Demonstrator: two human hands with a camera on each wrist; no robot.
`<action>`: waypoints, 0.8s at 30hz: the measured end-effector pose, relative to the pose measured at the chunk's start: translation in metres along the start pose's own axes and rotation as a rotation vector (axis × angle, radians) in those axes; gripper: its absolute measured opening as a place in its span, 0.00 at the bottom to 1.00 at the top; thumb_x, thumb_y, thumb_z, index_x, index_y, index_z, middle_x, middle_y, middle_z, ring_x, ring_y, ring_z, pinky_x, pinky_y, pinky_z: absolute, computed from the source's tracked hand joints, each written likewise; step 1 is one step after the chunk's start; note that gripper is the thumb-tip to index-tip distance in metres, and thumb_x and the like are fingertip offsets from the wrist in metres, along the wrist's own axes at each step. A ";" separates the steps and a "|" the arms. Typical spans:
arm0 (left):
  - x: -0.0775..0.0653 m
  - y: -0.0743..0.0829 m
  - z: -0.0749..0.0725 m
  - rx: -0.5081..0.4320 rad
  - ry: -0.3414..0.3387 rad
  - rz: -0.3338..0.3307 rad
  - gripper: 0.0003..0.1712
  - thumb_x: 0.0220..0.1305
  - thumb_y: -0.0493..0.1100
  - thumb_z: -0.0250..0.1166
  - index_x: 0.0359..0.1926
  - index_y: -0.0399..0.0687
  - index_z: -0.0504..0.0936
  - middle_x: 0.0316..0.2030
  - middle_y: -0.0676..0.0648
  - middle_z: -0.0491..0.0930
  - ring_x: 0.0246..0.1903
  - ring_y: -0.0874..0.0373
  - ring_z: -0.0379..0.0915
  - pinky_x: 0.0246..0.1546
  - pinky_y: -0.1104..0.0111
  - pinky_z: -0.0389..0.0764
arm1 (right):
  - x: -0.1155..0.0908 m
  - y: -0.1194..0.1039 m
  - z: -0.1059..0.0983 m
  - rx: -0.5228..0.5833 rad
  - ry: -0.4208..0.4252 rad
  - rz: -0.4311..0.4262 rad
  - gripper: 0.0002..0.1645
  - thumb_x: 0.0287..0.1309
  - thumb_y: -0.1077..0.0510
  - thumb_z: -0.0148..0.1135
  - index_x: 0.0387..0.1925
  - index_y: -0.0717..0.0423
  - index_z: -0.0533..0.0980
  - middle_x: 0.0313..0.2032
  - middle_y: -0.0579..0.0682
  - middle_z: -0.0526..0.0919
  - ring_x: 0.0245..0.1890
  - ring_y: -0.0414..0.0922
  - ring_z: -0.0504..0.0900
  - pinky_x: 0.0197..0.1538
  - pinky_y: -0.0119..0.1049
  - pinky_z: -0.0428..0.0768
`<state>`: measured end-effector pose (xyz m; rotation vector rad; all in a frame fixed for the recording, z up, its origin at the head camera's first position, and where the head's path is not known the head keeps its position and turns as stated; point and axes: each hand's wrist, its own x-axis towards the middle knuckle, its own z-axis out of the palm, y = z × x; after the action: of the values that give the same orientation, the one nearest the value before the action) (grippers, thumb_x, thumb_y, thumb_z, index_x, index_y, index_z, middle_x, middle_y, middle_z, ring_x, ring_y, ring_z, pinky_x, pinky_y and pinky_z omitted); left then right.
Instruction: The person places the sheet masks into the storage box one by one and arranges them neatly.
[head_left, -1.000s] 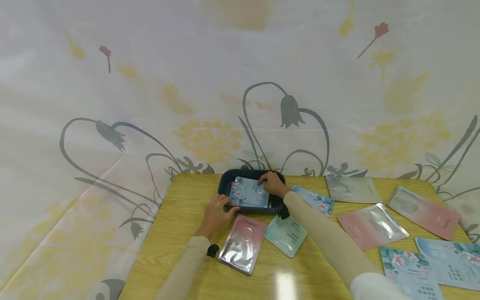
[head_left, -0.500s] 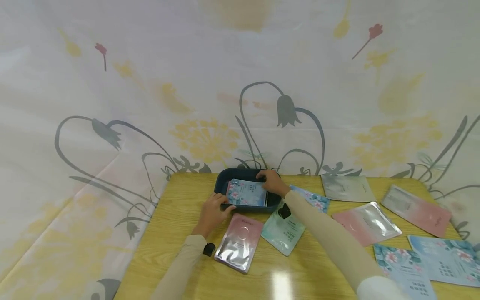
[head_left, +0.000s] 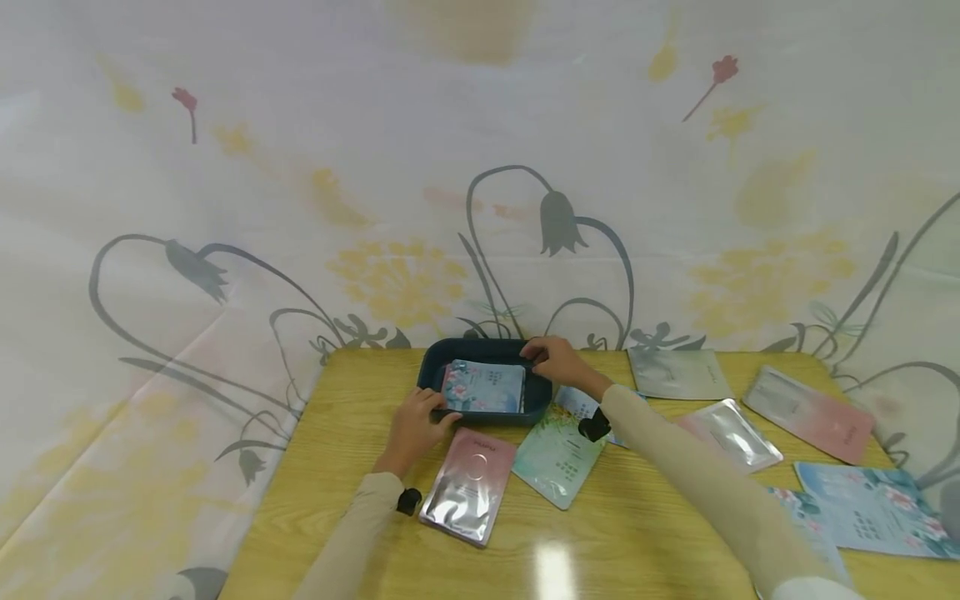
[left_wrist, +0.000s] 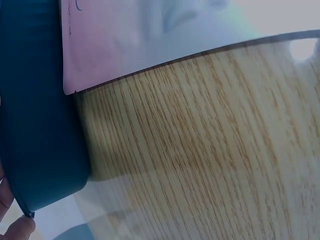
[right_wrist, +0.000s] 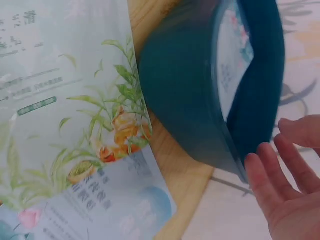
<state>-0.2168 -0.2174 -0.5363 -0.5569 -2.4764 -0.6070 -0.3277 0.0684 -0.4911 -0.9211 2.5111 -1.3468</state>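
A dark teal plastic bin [head_left: 487, 419] stands at the table's far edge. Inside it lies a blue floral sheet mask packet [head_left: 487, 387] on top of others, a pink edge showing beneath. My left hand [head_left: 412, 425] grips the bin's near left corner, fingers over the rim and thumb at the front. At the far right corner is my right hand [head_left: 558, 364]; in the right wrist view its extended fingers [right_wrist: 270, 190] are at the rim, holding no packet. Just in front of the bin lie a pink-and-silver packet [head_left: 472, 483] and a green packet [head_left: 561, 458].
Under the green packet's far end a blue packet [head_left: 576, 402] shows, partly behind the right sleeve. Further right are a silver packet [head_left: 678, 375], pink-and-silver packets [head_left: 813, 417] and blue floral packets [head_left: 870, 508]. A printed cloth [head_left: 420, 167] hangs behind the wooden table [head_left: 330, 467].
My right hand has left the blue packet in the bin and moved right to the far right rim. The left hand stays at the near left corner. The head view has shifted slightly.
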 end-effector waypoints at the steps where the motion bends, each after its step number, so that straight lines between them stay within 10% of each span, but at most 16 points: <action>1: -0.001 -0.001 0.000 -0.001 0.001 0.001 0.15 0.47 0.46 0.76 0.26 0.43 0.80 0.26 0.49 0.77 0.27 0.56 0.64 0.26 0.64 0.74 | -0.003 -0.001 -0.002 0.019 -0.001 0.007 0.16 0.51 0.74 0.56 0.44 0.68 0.77 0.41 0.64 0.79 0.40 0.58 0.79 0.42 0.45 0.79; 13: -0.002 -0.002 0.000 0.012 0.004 -0.002 0.15 0.46 0.47 0.76 0.26 0.42 0.80 0.26 0.51 0.76 0.27 0.56 0.65 0.27 0.63 0.75 | -0.048 -0.041 -0.033 0.122 -0.027 0.046 0.15 0.56 0.73 0.56 0.47 0.71 0.76 0.43 0.65 0.78 0.42 0.61 0.79 0.41 0.49 0.79; 24: 0.001 0.004 -0.002 0.000 -0.007 0.001 0.14 0.48 0.46 0.76 0.26 0.42 0.80 0.26 0.48 0.76 0.27 0.56 0.65 0.27 0.63 0.75 | -0.067 -0.018 -0.023 0.222 -0.098 0.097 0.18 0.57 0.67 0.60 0.50 0.66 0.76 0.44 0.59 0.79 0.39 0.52 0.81 0.40 0.53 0.78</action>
<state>-0.2147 -0.2153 -0.5329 -0.5607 -2.4823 -0.6052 -0.2747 0.1158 -0.4734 -0.7893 2.2473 -1.4742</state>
